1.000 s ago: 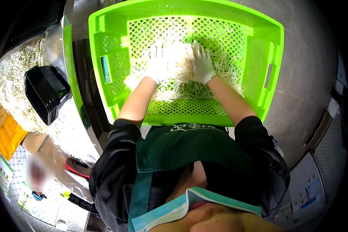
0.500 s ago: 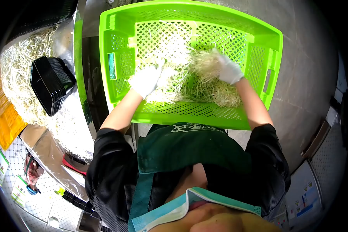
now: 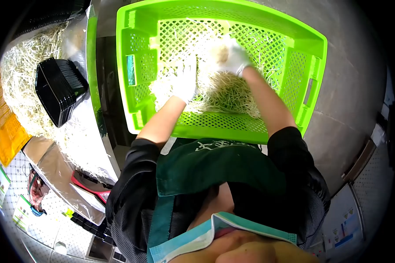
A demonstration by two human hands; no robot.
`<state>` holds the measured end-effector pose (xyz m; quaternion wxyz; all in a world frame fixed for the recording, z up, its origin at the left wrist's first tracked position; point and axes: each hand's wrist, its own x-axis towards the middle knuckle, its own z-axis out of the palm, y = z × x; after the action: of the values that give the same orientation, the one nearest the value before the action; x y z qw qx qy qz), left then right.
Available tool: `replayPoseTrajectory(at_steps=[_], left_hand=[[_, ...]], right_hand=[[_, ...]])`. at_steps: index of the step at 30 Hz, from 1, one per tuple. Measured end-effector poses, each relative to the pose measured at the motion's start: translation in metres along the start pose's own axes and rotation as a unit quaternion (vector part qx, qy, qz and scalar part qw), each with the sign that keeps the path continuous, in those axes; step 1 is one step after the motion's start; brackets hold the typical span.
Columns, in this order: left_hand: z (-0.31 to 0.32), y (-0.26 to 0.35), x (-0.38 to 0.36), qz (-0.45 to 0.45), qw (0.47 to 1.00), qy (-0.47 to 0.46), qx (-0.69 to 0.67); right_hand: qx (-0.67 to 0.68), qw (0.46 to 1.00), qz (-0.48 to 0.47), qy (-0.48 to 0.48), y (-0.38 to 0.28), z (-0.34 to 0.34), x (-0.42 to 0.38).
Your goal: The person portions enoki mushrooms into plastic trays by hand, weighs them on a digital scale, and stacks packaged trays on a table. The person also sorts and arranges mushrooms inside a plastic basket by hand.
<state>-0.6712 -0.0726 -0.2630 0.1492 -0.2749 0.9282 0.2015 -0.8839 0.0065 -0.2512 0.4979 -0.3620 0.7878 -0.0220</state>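
A bright green plastic crate (image 3: 219, 133) with lattice walls holds a loose heap of pale sprouts (image 3: 232, 94). My left hand (image 3: 186, 81), in a white glove, lies against the sprouts in the left part of the crate, its fingers stretched out and pointing up the view. In a white glove too, my right hand (image 3: 235, 57) is bent round a pale clump near the middle of the crate. Glare washes out the sprouts between the two hands.
At the left, a stack of black trays (image 3: 60, 92) sits on a metal table beside a big pile of sprouts (image 3: 26, 87). A yellow crate (image 3: 4, 127) is at the far left, and a red container (image 3: 90, 184) is lower down.
My right hand has moved left and up to the middle of the crate. My left hand has shifted right, its fingers now pointing up. The crate appears slightly further right.
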Motion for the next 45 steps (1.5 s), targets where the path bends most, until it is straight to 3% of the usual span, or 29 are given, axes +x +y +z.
replayPoseTrajectory(at_steps=[1,3,7,8,10,11,12,13,14,16,17,18,19,20,21,22,24,25,27,28,31,32,33,34,36,38,40,42,45], left_hand=[[-0.001,0.005,0.002,-0.008,1.0,-0.011,-0.02],[0.013,0.006,0.009,-0.016,1.0,0.022,-0.005],[0.057,-0.018,0.014,0.021,0.989,0.12,0.081],[0.044,-0.015,0.013,0.036,0.985,0.138,0.1],[-0.027,0.007,-0.002,-0.106,0.991,-0.03,0.077],[-0.087,0.028,-0.013,-0.17,0.972,-0.145,0.072],[-0.103,0.026,-0.03,-0.173,0.972,-0.141,0.073],[-0.117,0.011,-0.049,-0.103,0.99,-0.094,-0.006],[-0.134,-0.002,-0.068,-0.031,0.995,-0.046,-0.082],[-0.209,-0.003,-0.11,-0.087,0.938,-0.069,-0.328],[-0.236,-0.008,-0.131,-0.11,0.871,0.007,-0.48],[-0.254,-0.031,-0.147,-0.12,0.842,0.153,-0.502],[-0.283,-0.035,-0.154,-0.127,0.902,0.312,-0.269],[-0.287,-0.068,-0.158,-0.132,0.777,0.504,-0.355],[-0.302,-0.096,-0.158,-0.117,0.789,0.547,-0.253],[-0.321,-0.128,-0.16,-0.105,0.792,0.584,-0.145],[-0.336,-0.229,-0.157,-0.191,0.842,0.5,0.061],[-0.351,-0.221,-0.139,-0.212,0.862,0.44,-0.133],[-0.348,-0.28,-0.116,-0.179,0.88,0.398,-0.188],[-0.348,-0.273,-0.101,-0.174,0.871,0.381,-0.258],[-0.342,-0.324,-0.084,-0.195,0.907,0.345,-0.143],[-0.339,-0.33,-0.086,-0.286,0.889,0.356,-0.035],[-0.335,-0.336,-0.088,-0.378,0.855,0.349,0.062],[-0.336,-0.328,-0.096,-0.435,0.838,0.319,0.085],[-0.312,-0.458,-0.115,-0.531,0.792,0.302,0.013],[-0.307,-0.479,-0.139,-0.5,0.782,0.305,-0.211],[-0.304,-0.472,-0.161,-0.47,0.674,0.286,-0.493],[-0.336,-0.36,-0.159,-0.531,0.759,0.213,-0.312],[-0.326,-0.399,-0.156,-0.352,0.83,0.288,-0.323]], right_hand=[[-0.058,0.998,-0.002,-0.031,-0.027,-0.004,-0.027],[-0.145,0.968,-0.05,0.198,-0.033,0.057,-0.054],[-0.24,0.953,-0.063,0.176,-0.036,0.116,-0.053],[-0.25,0.932,-0.088,0.249,-0.033,0.123,-0.045],[-0.256,0.904,-0.112,0.324,-0.031,0.112,-0.039],[-0.313,0.918,-0.085,0.229,-0.041,0.078,-0.047],[-0.367,0.919,-0.058,0.133,-0.046,0.058,-0.048],[-0.319,0.916,-0.051,0.239,-0.043,0.059,-0.036],[-0.319,0.915,-0.056,0.242,-0.039,0.049,-0.022],[-0.214,0.974,-0.08,-0.008,-0.035,0.022,-0.001],[-0.241,0.967,-0.059,-0.058,-0.058,-0.006,-0.03],[-0.243,0.966,-0.067,-0.057,-0.045,0.007,-0.021],[-0.279,0.954,-0.106,0.021,-0.019,0.032,-0.001],[-0.296,0.949,-0.111,0.015,-0.032,0.026,-0.008],[-0.313,0.943,-0.116,0.009,-0.046,0.02,-0.016],[-0.282,0.952,-0.094,0.077,-0.037,0.039,-0.016],[-0.199,0.954,-0.064,0.216,-0.016,0.077,-0.014],[-0.184,0.949,-0.087,0.241,-0.021,0.079,-0.031],[-0.178,0.952,-0.091,0.232,-0.029,0.083,-0.039],[-0.172,0.957,-0.076,0.222,-0.032,0.08,-0.04],[-0.153,0.95,-0.085,0.259,-0.038,0.077,-0.044],[-0.162,0.942,-0.082,0.284,-0.035,0.081,-0.047],[-0.173,0.958,-0.042,0.224,-0.039,0.077,-0.048],[-0.279,0.939,-0.026,0.2,-0.024,0.09,-0.037],[-0.237,0.94,-0.093,0.226,0.004,0.098,0.009],[-0.286,0.901,-0.151,0.291,0.001,0.085,0.001],[-0.08,0.989,-0.002,0.124,-0.04,0.026,-0.034],[-0.131,0.975,0.001,0.18,-0.039,0.033,-0.035],[-0.195,0.944,-0.018,0.264,-0.034,0.056,-0.035]])
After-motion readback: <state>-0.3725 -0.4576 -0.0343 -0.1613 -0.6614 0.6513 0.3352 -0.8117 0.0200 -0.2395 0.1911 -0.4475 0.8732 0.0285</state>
